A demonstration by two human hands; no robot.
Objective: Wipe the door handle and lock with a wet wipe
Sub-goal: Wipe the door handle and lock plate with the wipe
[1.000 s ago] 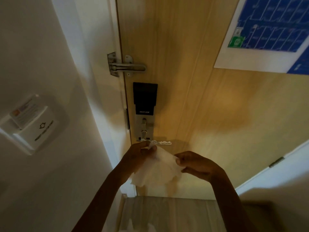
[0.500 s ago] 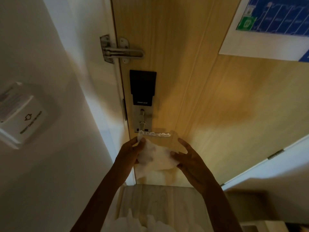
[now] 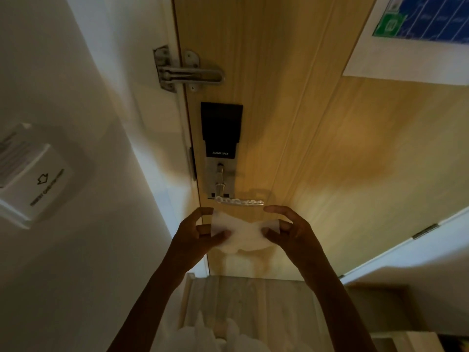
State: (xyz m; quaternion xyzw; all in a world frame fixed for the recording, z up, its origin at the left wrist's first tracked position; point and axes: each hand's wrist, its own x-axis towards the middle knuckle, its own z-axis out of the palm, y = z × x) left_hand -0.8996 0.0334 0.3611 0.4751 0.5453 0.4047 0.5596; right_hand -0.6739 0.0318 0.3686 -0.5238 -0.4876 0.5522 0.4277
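Note:
A white wet wipe (image 3: 245,233) is stretched between my two hands just below the door handle. My left hand (image 3: 196,231) pinches its left edge and my right hand (image 3: 291,228) pinches its right edge. The silver lever handle (image 3: 239,201) sticks out to the right from a metal plate on the wooden door (image 3: 317,148). Above it sits the black smart lock (image 3: 220,128). The wipe hangs a little short of the handle without touching it.
A metal swing latch (image 3: 187,72) bridges the door and the white frame above the lock. A white key-card holder (image 3: 33,174) is on the left wall. A blue evacuation plan (image 3: 418,34) hangs at the door's upper right. White cloth (image 3: 215,336) shows at the bottom edge.
Both hands have spread apart, pulling the crumpled wipe out flat between them. The view has shifted slightly; the hands stay just below the handle.

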